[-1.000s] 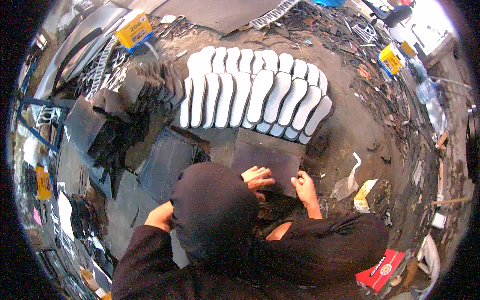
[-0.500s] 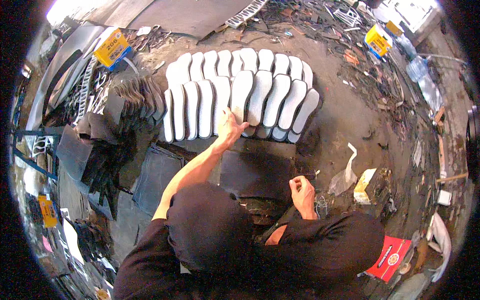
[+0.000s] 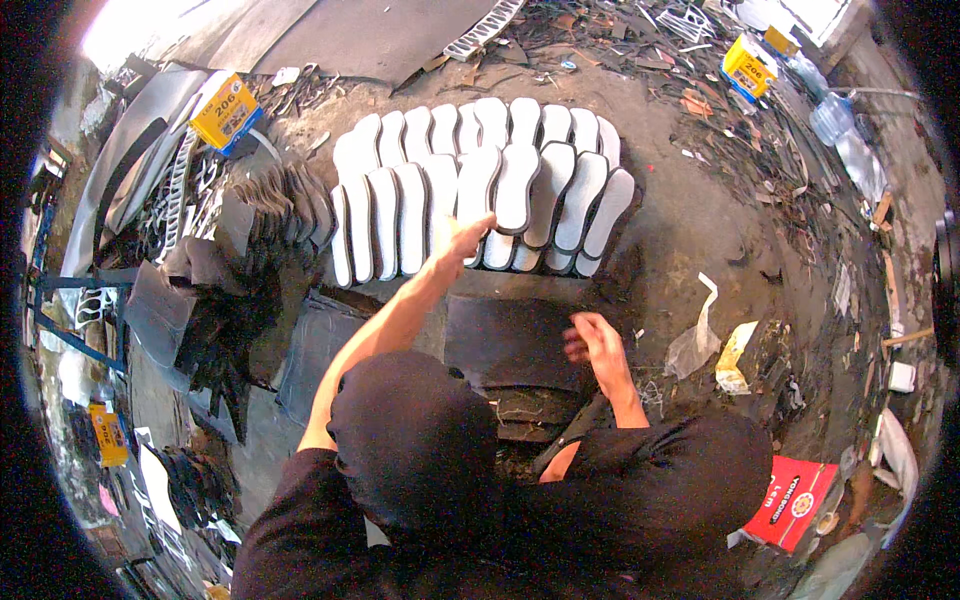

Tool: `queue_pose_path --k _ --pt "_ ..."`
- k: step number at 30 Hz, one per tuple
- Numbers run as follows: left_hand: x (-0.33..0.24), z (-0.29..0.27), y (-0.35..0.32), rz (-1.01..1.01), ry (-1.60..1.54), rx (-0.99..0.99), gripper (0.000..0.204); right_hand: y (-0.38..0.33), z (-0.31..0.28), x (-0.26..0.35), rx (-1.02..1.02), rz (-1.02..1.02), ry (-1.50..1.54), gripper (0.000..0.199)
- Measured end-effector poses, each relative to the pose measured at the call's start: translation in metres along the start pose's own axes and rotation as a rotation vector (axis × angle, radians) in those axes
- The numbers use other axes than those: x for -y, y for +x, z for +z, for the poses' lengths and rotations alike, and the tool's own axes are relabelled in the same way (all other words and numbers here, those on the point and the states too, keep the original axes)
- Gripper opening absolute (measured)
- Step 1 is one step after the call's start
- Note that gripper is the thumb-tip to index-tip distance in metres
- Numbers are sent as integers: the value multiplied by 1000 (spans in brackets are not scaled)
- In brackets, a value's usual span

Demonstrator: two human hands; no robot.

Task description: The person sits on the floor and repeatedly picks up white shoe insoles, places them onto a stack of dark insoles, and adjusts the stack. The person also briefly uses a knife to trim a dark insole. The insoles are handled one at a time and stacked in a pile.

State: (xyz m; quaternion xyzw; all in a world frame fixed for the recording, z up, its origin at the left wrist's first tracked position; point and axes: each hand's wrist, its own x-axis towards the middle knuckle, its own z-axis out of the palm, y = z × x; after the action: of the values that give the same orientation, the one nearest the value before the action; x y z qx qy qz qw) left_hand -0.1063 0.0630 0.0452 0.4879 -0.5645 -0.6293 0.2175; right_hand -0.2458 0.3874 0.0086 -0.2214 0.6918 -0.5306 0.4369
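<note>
We see the left hand point(image 3: 465, 236) stretched far forward with the arm extended, its fingers spread and resting on the near ends of the white foam shoe-sole cutouts point(image 3: 480, 195), which lie overlapping in two fanned rows on the dirt floor point(image 3: 690, 215); whether it pinches one of them we cannot tell. The right hand point(image 3: 597, 340) hovers loosely curled and empty over the right edge of a dark rectangular rubber sheet point(image 3: 510, 340) that lies flat just in front of the person, between the soles and the body. To the left of the white soles sits a stack of dark grey sole-shaped pieces point(image 3: 285, 195), and beyond it a yellow and blue cardboard box point(image 3: 225, 110), closed as far as we can see, so its contents are hidden. A second yellow box point(image 3: 750, 65) stands at the upper right near a clear plastic bottle point(image 3: 830, 115). By the right hand, on the ground, lie a crumpled clear plastic bag point(image 3: 695, 340) and a small yellowish carton point(image 3: 735, 355); a flat red packet point(image 3: 790, 500) lies near the lower right.
</note>
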Motion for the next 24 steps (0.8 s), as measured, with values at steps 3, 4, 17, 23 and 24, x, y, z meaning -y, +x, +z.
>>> queue_pose_path --k 3,4,17,23,24 --pt "42 8 -14 40 1 -177 69 45 57 53 203 105 343 58" --pt "47 22 -25 54 22 -259 82 61 65 61 207 111 410 60" --pt "-8 -79 -139 -24 -865 130 29 93 87 105 100 -350 -136 36" --pt "-60 -118 -182 157 -1190 232 42 130 94 119 186 -291 233 67" --pt "-62 -118 -184 188 -1207 224 46 139 95 116 168 -225 243 68"
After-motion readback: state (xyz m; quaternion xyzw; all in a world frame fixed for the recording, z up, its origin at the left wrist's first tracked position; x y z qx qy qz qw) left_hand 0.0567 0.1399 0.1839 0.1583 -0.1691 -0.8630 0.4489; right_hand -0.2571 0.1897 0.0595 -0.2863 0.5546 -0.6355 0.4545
